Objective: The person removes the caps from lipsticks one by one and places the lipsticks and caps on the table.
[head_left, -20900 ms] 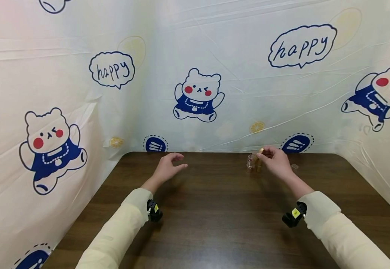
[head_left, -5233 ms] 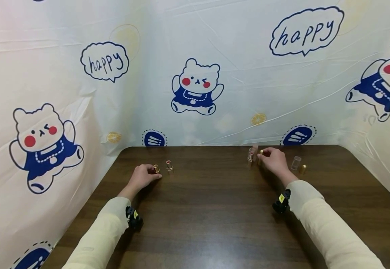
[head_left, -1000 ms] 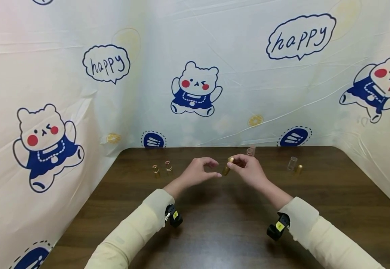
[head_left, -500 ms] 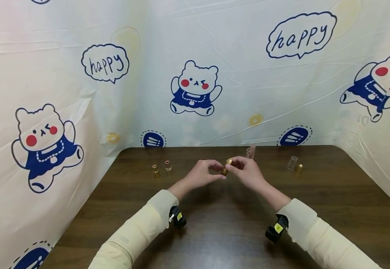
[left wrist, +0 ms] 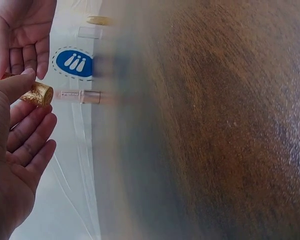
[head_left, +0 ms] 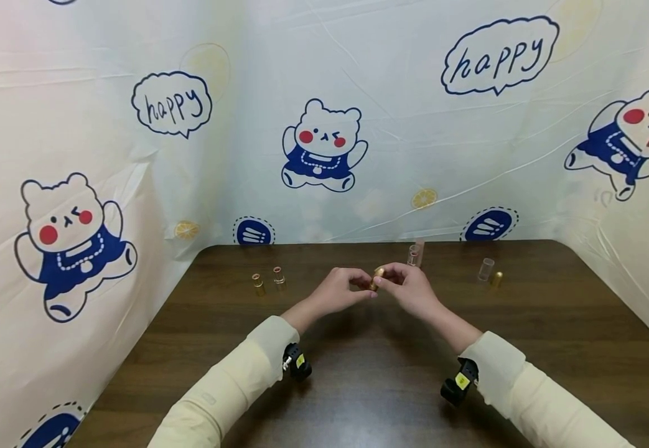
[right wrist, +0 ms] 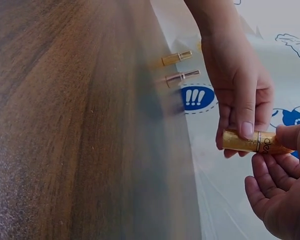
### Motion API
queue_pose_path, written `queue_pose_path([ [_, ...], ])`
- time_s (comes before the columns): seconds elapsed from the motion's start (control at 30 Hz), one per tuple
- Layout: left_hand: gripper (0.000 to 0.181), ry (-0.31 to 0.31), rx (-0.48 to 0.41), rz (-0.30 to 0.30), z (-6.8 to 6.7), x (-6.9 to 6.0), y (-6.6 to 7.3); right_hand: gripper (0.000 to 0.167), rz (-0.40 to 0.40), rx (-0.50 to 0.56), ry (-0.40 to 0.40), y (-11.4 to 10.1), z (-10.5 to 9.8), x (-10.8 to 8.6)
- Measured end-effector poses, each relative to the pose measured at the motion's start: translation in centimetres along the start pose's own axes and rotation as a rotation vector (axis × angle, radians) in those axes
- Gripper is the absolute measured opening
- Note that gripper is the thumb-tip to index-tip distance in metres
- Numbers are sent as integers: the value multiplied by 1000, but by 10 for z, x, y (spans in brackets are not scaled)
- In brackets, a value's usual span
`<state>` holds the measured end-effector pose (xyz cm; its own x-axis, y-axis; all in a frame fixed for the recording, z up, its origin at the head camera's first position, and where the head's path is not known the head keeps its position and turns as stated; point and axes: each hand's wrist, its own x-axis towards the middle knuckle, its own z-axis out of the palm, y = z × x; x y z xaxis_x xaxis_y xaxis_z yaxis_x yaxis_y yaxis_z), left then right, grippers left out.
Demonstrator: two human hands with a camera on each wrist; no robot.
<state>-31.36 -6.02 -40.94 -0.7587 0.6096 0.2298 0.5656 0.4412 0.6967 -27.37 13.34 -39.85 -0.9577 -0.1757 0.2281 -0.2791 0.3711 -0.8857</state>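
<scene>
Between my two hands, above the middle of the table, a gold lipstick (head_left: 378, 274) is held up at a slant with its cap on. My left hand (head_left: 337, 291) pinches its lower end; in the left wrist view the thumb presses on the patterned gold case (left wrist: 39, 95). The upper, capped end is pinched by my right hand (head_left: 414, 290). Dark lettering shows on the lipstick (right wrist: 260, 144) in the right wrist view. Fingers hide part of it in every view.
An uncapped gold lipstick (head_left: 259, 284) and an uncapped pink-gold one (head_left: 279, 277) stand at left. Behind my right hand are a clear-capped lipstick (head_left: 413, 256) and a pale pink tube (head_left: 420, 249). A clear cap (head_left: 486, 269) and gold cap (head_left: 497, 280) stand at right.
Over several seconds my right hand brought the gold lipstick from the back right to the middle. My left hand left the uncapped pair, came rightward and took hold of its lower end.
</scene>
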Motion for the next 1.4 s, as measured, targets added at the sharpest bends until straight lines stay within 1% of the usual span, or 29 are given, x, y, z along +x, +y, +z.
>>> queue_pose_path([
  [0.23, 14, -10, 36, 3, 2, 2, 0, 19, -12, -7, 12, 3, 2, 0],
  [0.4, 12, -17, 46, -9, 2, 1, -1, 19, 12, -1, 9, 4, 3, 0],
  [0.53, 12, -32, 40, -22, 2, 1, -1, 20, 34, -3, 11, 5, 4, 0],
  [0.83, 10, -50, 16, -50, 3, -1, 0, 18, 42, -31, 8, 6, 4, -2],
  [1.17, 8, -57, 19, -71, 4, -3, 1, 15, 1, -73, 13, 11, 7, -2],
  [1.4, 7, -57, 22, -55, 4, -4, -1, 15, -21, -87, 14, 11, 8, -3],
])
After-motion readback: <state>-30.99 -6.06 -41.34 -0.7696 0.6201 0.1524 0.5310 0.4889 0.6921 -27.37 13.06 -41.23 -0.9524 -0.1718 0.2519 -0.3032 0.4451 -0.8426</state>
